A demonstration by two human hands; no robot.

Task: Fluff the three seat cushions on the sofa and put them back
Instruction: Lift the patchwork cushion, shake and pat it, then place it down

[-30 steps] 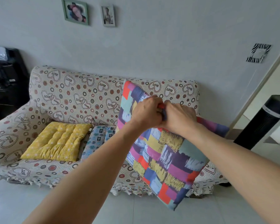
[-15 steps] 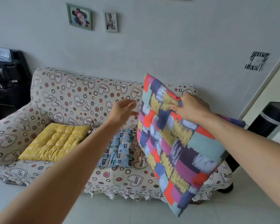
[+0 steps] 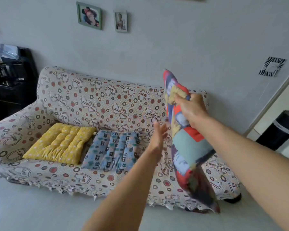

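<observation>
Turned edge-on, patchwork cushion (image 3: 187, 142) hangs from right hand (image 3: 191, 108), left hand (image 3: 158, 134) flat beside.

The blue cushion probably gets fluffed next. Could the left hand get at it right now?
Probably yes. The left hand is open and empty, just right of the blue cushion, which lies uncovered on the sofa. The right hand holds the patchwork cushion farther right.

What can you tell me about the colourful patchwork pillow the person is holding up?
The patchwork cushion looks like soft printed fabric with brushy blocks of red, yellow, pale blue, purple and dark navy. It hangs nearly edge-on in the air above the right end of the sofa, lower corner pointing down and blurred. The right hand pinches it near the top. The left hand is open and flat beside it, not quite touching.
</observation>
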